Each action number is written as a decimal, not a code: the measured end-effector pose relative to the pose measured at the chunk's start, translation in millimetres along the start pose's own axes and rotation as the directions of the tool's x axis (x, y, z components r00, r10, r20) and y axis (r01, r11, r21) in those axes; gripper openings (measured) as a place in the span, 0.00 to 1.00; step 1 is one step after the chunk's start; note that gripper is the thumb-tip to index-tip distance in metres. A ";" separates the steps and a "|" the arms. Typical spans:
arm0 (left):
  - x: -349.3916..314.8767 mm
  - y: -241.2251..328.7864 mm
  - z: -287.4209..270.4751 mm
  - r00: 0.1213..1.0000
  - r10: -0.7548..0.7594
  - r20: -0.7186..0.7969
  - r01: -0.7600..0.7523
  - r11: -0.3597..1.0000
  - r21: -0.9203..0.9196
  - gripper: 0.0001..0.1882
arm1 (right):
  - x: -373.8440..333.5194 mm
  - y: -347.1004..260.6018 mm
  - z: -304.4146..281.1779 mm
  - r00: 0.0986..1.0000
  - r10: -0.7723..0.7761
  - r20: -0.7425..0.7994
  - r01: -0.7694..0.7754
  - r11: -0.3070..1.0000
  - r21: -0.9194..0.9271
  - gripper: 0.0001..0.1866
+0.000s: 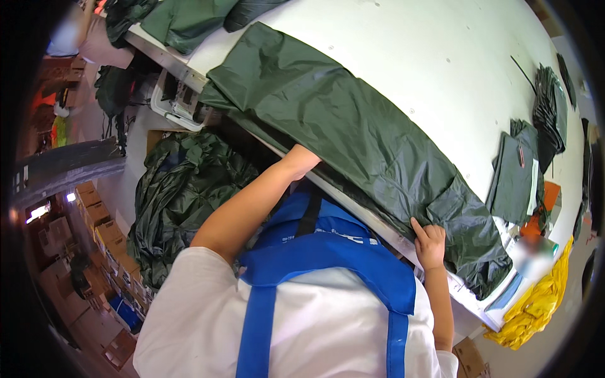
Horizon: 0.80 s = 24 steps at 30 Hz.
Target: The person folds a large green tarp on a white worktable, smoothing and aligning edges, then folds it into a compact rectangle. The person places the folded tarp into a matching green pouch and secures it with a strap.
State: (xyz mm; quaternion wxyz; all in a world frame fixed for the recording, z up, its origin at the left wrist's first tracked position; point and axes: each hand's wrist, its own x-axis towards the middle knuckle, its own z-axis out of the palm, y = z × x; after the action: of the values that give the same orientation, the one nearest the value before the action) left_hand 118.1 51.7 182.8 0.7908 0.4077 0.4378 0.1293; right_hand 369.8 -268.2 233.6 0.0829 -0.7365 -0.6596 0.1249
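Observation:
A long piece of dark green, shiny coated fabric (353, 120) lies wrinkled along the near edge of the white table (454, 69). My left hand (305, 160) reaches to its near edge, with the fingers hidden under the cloth, so whether they grip it does not show. My right hand (431, 244) rests on the fabric's near edge farther right. One of its digits is stretched out flat on the cloth, the others are bent, and nothing shows in them. The fabric's right end bunches up at the table's corner.
A heap of dark green fabric (183, 195) sits below the table at left, beside a white plastic bin (173, 113). Folded dark green pieces (513, 176) lie at the right. Yellow fabric (535, 309) hangs near the right corner. Another person (104, 41) is at upper left.

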 end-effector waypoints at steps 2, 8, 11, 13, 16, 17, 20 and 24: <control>-17.2 17.1 -21.9 0.997 0.077 0.011 -0.069 0.942 -0.330 0.16 | -2.9 1.5 10.0 1.000 0.002 -0.026 -0.003 0.999 -0.034 0.31; -3.6 71.2 -110.6 0.829 0.134 -0.542 -0.377 0.851 -0.365 0.20 | -2.4 -0.5 12.3 1.000 -0.007 0.008 0.007 0.999 -0.053 0.31; -6.9 93.6 -141.1 0.789 0.500 -0.356 -0.544 0.838 -0.030 0.16 | -0.9 -4.4 14.4 1.000 0.018 0.008 -0.017 0.997 -0.072 0.30; -8.4 93.1 -185.8 0.842 0.429 -0.326 -0.422 0.902 0.096 0.18 | -2.4 -10.6 9.8 0.997 0.060 0.046 -0.056 0.995 -0.085 0.30; 10.3 89.0 -231.2 0.647 0.730 -0.220 0.053 0.245 0.968 0.24 | 2.4 -22.5 7.8 0.991 0.117 0.068 -0.108 0.986 -0.125 0.34; 13.5 97.0 -227.1 0.647 0.693 -0.319 0.203 0.247 0.948 0.23 | -1.8 -21.0 11.8 0.984 0.153 0.097 -0.136 0.978 -0.160 0.37; 24.5 123.7 -226.0 0.632 0.592 -0.500 0.447 0.248 0.859 0.19 | -5.8 -18.6 20.7 0.984 0.150 0.093 -0.128 0.970 -0.208 0.36; 39.2 149.1 -253.7 0.697 0.593 -0.403 0.262 0.313 0.913 0.11 | -9.6 -19.4 25.2 0.980 0.167 0.109 -0.136 0.959 -0.247 0.34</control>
State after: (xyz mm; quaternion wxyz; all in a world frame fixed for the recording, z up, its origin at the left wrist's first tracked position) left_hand -38.8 303.1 200.7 0.1573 0.7503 0.6366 0.0842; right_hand 342.9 -276.6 215.8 -0.0584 -0.7801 -0.6152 0.0981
